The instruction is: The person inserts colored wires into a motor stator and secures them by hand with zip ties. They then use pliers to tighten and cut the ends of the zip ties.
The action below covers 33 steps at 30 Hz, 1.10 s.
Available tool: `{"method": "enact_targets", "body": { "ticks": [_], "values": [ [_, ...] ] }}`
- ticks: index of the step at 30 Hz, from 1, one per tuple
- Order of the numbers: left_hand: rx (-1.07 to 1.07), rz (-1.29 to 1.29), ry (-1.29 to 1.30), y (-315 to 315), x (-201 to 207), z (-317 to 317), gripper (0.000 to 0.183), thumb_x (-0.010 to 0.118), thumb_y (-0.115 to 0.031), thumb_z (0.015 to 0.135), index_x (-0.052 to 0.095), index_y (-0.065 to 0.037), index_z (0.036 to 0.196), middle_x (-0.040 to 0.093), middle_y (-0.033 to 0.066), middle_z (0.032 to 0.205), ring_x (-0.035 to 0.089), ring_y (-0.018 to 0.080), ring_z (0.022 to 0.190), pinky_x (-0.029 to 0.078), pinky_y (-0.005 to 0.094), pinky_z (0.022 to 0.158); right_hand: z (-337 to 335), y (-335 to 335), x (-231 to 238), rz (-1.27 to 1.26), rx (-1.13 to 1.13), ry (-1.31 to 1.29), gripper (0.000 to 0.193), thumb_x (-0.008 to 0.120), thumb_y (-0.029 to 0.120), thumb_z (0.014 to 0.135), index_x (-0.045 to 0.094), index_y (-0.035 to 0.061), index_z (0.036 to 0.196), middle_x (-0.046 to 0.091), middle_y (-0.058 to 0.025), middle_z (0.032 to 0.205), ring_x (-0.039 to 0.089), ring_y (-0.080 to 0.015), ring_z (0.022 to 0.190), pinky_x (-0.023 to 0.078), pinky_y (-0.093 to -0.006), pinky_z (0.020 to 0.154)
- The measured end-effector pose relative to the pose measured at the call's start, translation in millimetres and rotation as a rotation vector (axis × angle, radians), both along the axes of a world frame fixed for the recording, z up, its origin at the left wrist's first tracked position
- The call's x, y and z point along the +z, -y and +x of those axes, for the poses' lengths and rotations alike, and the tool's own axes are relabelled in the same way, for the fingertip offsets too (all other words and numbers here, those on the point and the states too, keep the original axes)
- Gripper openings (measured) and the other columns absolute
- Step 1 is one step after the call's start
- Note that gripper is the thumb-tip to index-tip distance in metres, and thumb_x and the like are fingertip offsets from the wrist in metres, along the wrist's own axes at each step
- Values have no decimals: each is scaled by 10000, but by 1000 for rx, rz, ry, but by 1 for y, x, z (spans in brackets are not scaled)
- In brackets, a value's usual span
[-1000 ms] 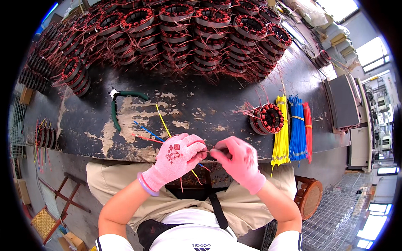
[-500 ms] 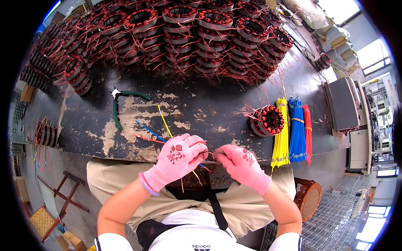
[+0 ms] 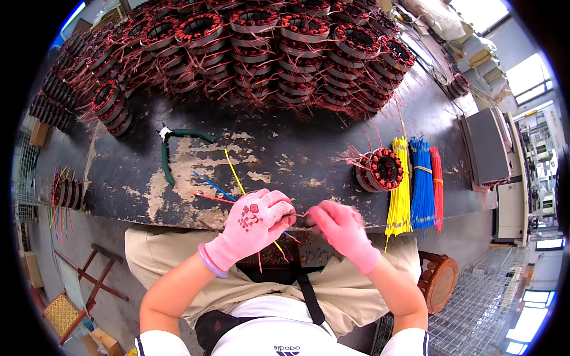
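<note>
My left hand (image 3: pixel 252 221), in a pink glove with a purple band at the wrist, is closed around a yellow wire (image 3: pixel 235 171), a blue wire (image 3: pixel 214 186) and a red wire (image 3: pixel 212 197). Their long ends stick out over the bench; the other ends show below the palm. A thin reddish wire (image 3: pixel 301 215) spans the gap from its fingertips to my right hand (image 3: pixel 345 232). That hand, gloved in pink too, has its fingers bent together in a pinch, the tips smeared by motion. Whatever else lies under the left palm is hidden.
Green-handled cutters (image 3: pixel 165 151) lie open on the worn black bench (image 3: pixel 285 154). Right of them are a wound motor stator (image 3: pixel 380 170) and bundles of yellow wires (image 3: pixel 399 190), blue wires (image 3: pixel 422 187) and red wires (image 3: pixel 437 184). Stacked stators (image 3: pixel 255 53) line the back.
My right hand has shifted slightly and turned, its fingertips now blurred near the thin wire. My left hand and the coloured wires stay nearly where they were.
</note>
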State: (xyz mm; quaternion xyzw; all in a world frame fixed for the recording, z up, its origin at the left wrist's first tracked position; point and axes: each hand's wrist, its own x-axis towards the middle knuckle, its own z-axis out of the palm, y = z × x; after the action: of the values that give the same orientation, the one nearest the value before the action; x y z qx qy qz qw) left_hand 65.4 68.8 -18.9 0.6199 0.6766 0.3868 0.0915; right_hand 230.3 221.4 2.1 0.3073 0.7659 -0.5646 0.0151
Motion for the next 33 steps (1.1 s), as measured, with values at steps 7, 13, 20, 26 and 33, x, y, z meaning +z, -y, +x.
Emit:
{"method": "enact_targets", "body": {
  "ticks": [7,13,20,26,33],
  "values": [
    [59,-16,-28,2,1,4,158,772,-122,801,675,-90,922,663,59,975,648,286,850,526,410,747,-3,12,-13,1190,381,-426,351,685,177,782,654,157,1131,652,8,1052,625,-196,914,515,-361,774],
    [56,-18,-59,2,-1,6,155,750,-120,828,671,-77,955,663,68,998,644,291,873,527,415,762,-2,10,-28,1111,334,-418,346,680,167,780,681,170,1126,646,26,942,616,-181,838,508,-362,721],
    [-49,-128,-78,23,42,-29,316,676,-100,898,668,-68,1212,644,117,1298,613,339,1184,486,435,1042,-4,-1,-26,1177,416,-427,429,659,170,798,681,230,1222,588,36,906,584,-182,837,500,-355,730],
    [-168,-369,-322,42,67,-43,847,857,-301,683,532,-131,1446,472,134,1526,404,368,1430,256,502,1245,-7,-9,-25,1190,498,-410,405,683,199,818,683,234,1221,591,24,934,588,-191,861,503,-366,750],
    [-67,-250,-362,43,25,-31,914,861,-445,658,523,-80,1424,529,165,1388,502,349,1312,278,516,1224,-37,-1,20,716,147,-368,257,738,173,864,723,73,1100,695,-118,1028,673,-322,929,540,-433,812]
  ]
}}
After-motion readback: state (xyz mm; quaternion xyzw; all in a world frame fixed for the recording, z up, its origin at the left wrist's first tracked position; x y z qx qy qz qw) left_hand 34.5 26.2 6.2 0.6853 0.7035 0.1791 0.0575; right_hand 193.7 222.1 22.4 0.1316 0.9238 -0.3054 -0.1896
